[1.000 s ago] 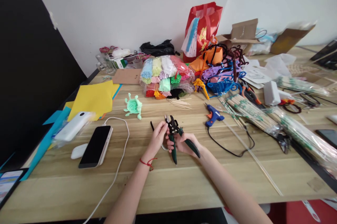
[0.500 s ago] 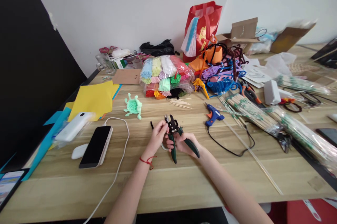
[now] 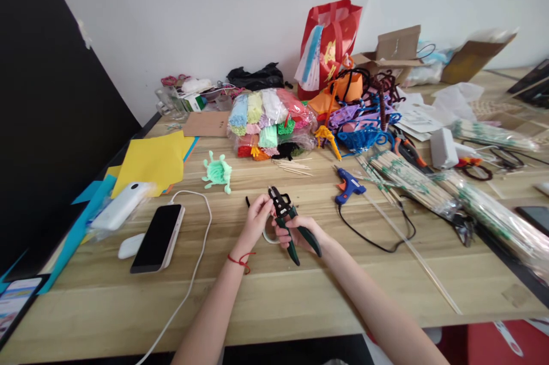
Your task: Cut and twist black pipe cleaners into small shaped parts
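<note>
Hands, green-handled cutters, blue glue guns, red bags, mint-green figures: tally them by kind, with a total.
Hands (left hand, right hand): 2
Green-handled cutters: 1
Blue glue gun: 1
Red bag: 1
Mint-green figure: 1
Total: 6

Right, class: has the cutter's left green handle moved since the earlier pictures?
Yes: the left green handle has swung rightwards, its end nearer the blue glue gun.

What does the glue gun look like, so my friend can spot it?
Find the tall red bag by the wall, then come forward past the heap of pipe cleaners. The glue gun lies left of the wrapped wooden sticks. Unlike them, it is blue, with an orange trigger and black cord.
</note>
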`<state>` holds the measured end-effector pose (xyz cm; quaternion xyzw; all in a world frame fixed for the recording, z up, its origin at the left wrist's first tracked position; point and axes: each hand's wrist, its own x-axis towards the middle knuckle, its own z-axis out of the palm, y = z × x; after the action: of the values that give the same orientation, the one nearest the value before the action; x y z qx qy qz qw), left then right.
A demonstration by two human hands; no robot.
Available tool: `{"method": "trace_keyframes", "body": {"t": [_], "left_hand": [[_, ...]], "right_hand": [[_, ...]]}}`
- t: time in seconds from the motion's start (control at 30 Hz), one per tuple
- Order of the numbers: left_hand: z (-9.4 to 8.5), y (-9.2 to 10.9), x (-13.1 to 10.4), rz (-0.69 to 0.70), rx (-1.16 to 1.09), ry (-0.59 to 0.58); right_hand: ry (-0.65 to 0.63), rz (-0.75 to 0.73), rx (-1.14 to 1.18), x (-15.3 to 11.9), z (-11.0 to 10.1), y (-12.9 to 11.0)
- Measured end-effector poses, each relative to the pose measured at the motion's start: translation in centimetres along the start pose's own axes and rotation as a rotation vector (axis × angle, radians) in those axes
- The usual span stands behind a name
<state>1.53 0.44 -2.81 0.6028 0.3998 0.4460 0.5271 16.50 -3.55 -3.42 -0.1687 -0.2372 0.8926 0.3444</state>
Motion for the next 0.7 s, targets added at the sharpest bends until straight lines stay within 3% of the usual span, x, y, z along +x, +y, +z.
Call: {"method": "trace_keyframes", "body": {"t": [0.23,0.7], "left_hand": [[0.13,0.39,-0.03,-0.016,-0.023,0.009],[0.04,-0.15,-0.11,-0.056,-0.019,-0.032]], "right_hand": [[0.042,0.013,-0.028,0.04,-0.43,0.07],[-0.013,-0.017,-0.053,-0.04,-0.39,-0.22]]}}
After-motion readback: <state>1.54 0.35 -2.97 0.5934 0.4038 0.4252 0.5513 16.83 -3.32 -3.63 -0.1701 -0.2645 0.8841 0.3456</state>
